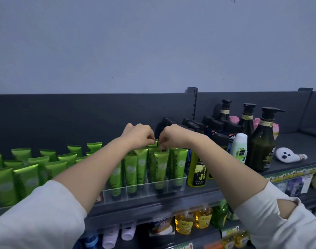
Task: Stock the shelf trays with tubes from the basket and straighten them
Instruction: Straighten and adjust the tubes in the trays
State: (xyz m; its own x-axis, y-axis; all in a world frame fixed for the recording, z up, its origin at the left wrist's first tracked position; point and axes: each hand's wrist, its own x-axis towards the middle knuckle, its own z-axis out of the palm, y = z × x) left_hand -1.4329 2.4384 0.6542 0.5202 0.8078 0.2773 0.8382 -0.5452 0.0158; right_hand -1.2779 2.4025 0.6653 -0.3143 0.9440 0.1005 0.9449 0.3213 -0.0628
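- Left hand [139,135]: fingers curled tight, tips pinching the flat top edge of a green tube [153,143].
- Right hand [171,136]: fingers curled too, tips pinching the same edge just beside the left fingertips.
- The tube stands upright below the fingers, at the back of a clear tray [178,182].
- More tubes [141,166] stand in the tray's compartments, below and in front of the fingers.
- Bottles [261,141] stand right of the right fingers, on the same shelf [171,200].
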